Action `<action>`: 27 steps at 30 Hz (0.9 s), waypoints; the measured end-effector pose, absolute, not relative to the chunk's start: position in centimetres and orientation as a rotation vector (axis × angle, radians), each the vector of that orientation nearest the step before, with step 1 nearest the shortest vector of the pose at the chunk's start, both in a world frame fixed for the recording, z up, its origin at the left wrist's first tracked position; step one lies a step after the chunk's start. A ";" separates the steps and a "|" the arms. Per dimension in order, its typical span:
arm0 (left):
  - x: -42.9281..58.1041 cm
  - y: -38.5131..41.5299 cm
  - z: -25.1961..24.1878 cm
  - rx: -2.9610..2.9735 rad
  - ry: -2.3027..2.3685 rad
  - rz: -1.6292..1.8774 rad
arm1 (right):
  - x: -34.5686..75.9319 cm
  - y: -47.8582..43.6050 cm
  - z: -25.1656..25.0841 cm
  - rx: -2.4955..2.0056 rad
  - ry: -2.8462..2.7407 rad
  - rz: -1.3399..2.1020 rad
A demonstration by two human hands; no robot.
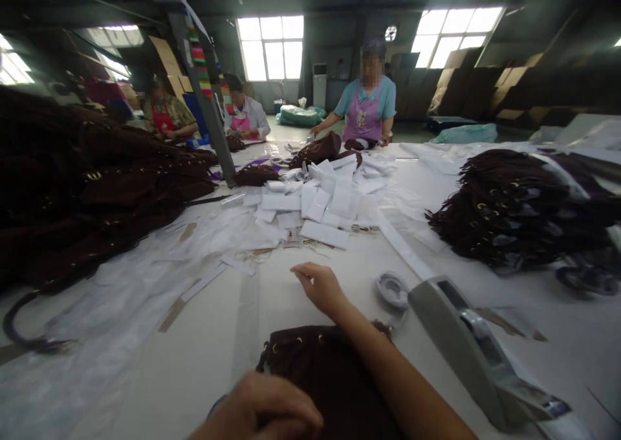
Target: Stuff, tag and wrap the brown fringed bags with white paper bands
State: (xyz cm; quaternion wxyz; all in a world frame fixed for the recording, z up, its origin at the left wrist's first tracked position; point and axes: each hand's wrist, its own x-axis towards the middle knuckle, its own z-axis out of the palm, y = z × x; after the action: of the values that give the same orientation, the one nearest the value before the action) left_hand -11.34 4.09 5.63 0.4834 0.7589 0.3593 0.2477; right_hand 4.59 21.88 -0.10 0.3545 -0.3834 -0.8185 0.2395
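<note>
A dark brown bag (334, 375) with gold eyelets along its upper edge lies on the white table in front of me. My left hand (272, 404) is over the bag's left side at the bottom of the view, fingers curled with the thumb beneath them; what they grip, if anything, is hidden. Across the bag stretches my right forearm. Just beyond the bag, my right hand (320, 288) hovers over the tabletop, fingers extended to the left, with nothing visible in them. A heap of white packets (315, 200) lies farther ahead of that hand.
Right of my forearm are a tape roll (392, 290) and a grey tape dispenser (466, 349). Brown bags pile up at left (111, 175) and right (519, 207). Clear plastic bags (130, 297) spread left. Beyond a metal post (206, 97), several people work; one person (363, 103) stands across the table.
</note>
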 end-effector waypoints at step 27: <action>-11.7 23.0 8.8 2.459 1.523 0.321 | 9.3 22.0 2.6 -1.000 -1.497 0.743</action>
State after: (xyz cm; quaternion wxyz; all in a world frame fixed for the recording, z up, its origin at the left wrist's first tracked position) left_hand -11.70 23.03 8.80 0.1155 0.8393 0.5198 0.1096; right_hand 9.34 22.02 2.62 0.5622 -0.4246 -0.6357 0.3156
